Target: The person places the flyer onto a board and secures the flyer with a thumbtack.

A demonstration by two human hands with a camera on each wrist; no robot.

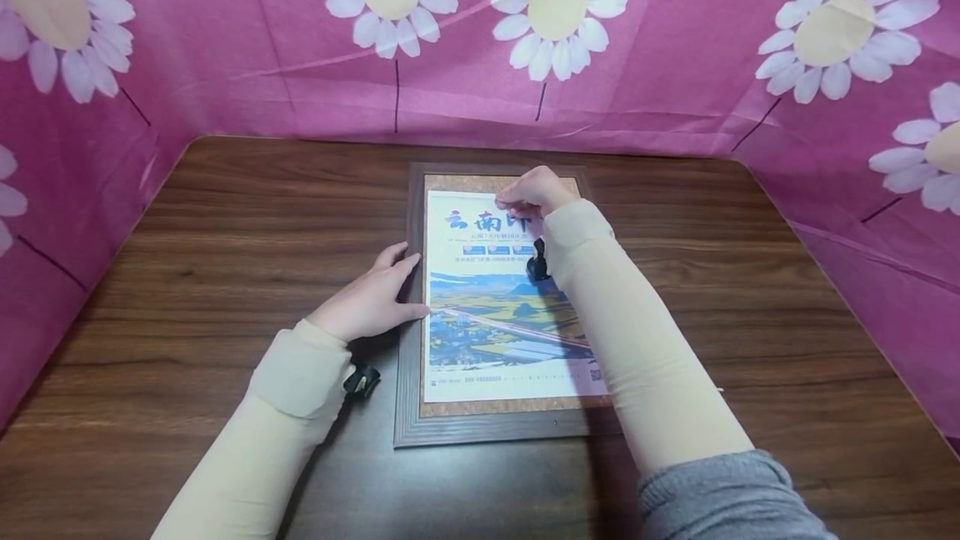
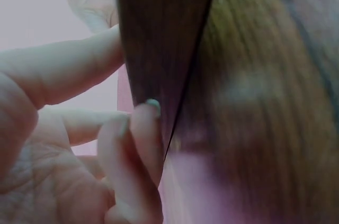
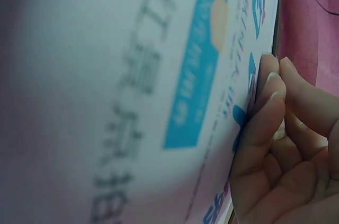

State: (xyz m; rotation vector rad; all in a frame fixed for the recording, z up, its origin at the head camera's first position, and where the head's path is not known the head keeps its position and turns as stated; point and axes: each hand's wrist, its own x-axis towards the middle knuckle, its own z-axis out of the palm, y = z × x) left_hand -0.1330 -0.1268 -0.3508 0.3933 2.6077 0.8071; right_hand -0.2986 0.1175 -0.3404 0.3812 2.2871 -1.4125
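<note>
A printed poster [image 1: 480, 332] with a landscape picture and blue lettering lies over the cork face [image 1: 465, 182] of a dark-framed board [image 1: 408, 382]. My left hand [image 1: 367, 298] rests at the left side of the board, its thumb reaching over the frame to the poster's left edge. The other left fingers lie against the frame's outer side [image 2: 153, 38]. Near the poster's top edge, my right hand [image 1: 536, 192] has its fingers bent and its fingertips [image 3: 271, 78] at the paper. Thumb and index tips meet closely; I cannot tell whether something small is between them.
The board lies on a brown wood-grain table [image 1: 262, 215]. Pink cloth [image 1: 247, 40] with large white flowers hangs around the table's back and sides. My right forearm [image 1: 637, 340] covers the poster's right side. A small black device [image 1: 362, 381] sits at the left wrist.
</note>
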